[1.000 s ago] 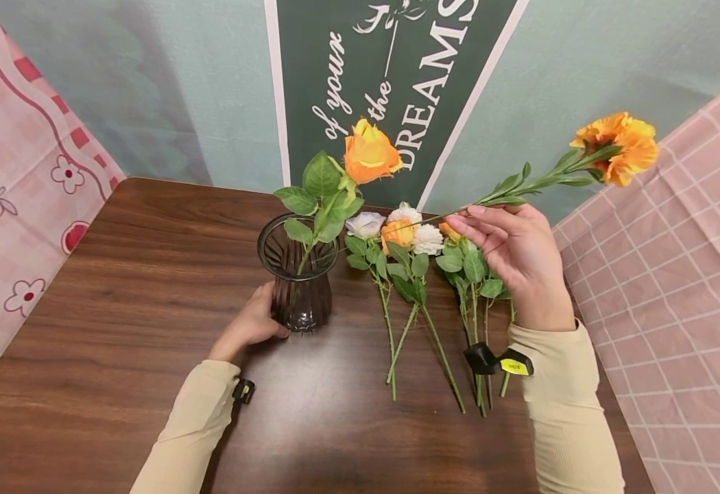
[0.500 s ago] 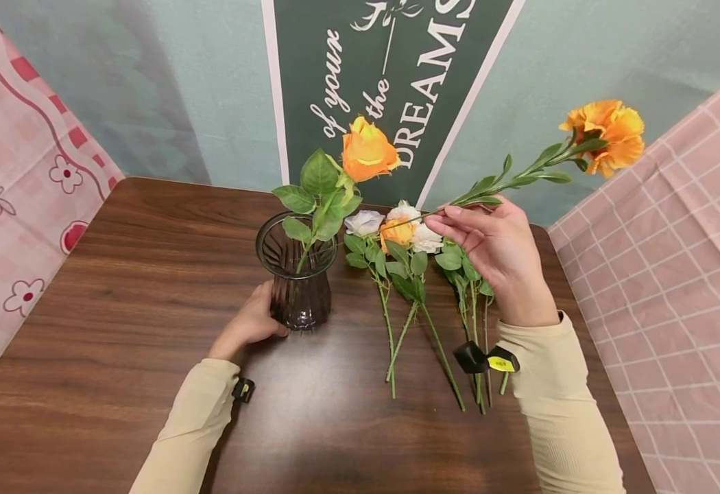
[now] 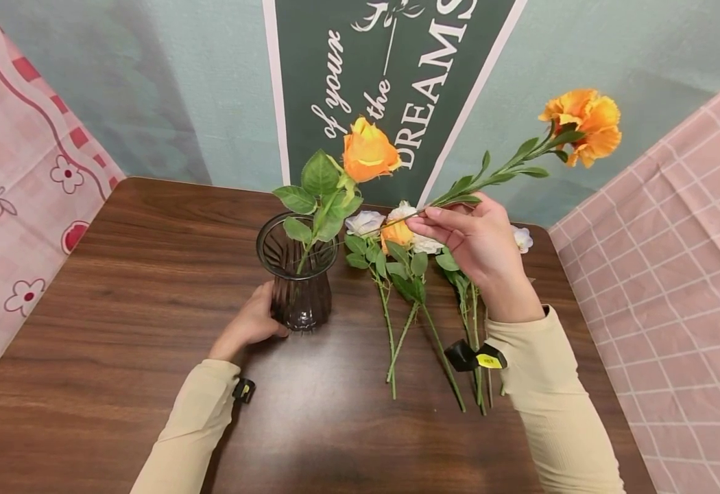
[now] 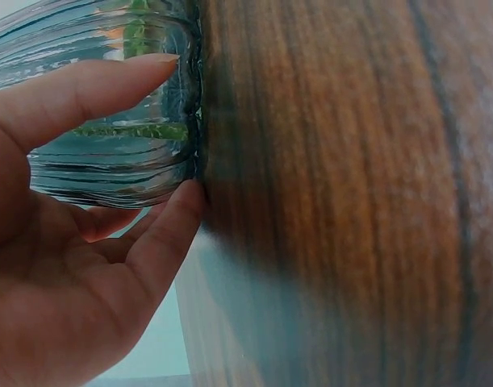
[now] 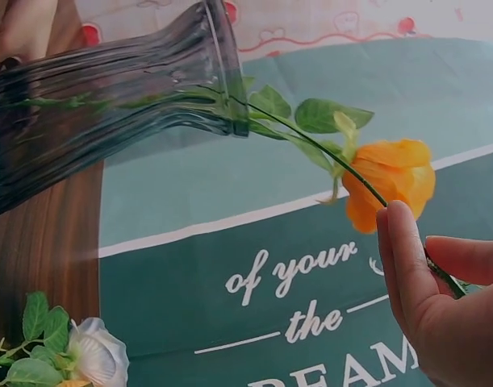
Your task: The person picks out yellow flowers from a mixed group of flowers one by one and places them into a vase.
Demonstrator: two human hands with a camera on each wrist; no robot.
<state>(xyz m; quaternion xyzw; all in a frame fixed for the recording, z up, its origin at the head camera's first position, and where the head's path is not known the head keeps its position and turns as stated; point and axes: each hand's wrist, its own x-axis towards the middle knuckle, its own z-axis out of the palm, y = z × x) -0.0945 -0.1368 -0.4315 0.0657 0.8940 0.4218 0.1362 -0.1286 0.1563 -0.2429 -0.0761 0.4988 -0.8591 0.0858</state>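
A dark, ribbed glass vase (image 3: pixel 302 302) stands upright on the table, an orange rose (image 3: pixel 370 152) leaning right out of its mouth. My left hand (image 3: pixel 252 321) holds the vase low on its left side; in the left wrist view its thumb and fingers (image 4: pixel 161 242) wrap the base. An orange carnation (image 3: pixel 584 127) slants up to the right, its thin stem pinched between the thumb and fingers of my right hand (image 3: pixel 474 247). The lower end of that stem reaches the vase's mouth, passing the rim (image 5: pixel 230 81) in the right wrist view.
Several flowers lie right of the vase, among them a pale lilac rose (image 3: pixel 365 224), an orange rose (image 3: pixel 397 234) and white blooms. Their green stems (image 3: pixel 440 357) point toward the front. A green lettered cloth (image 3: pixel 391 89) hangs behind the wooden table (image 3: pixel 150 274); pink cloths flank it.
My right hand has moved left with the carnation, bringing its stem further toward the vase. A pale bloom behind that hand has come into sight. My left hand and the vase stay put.
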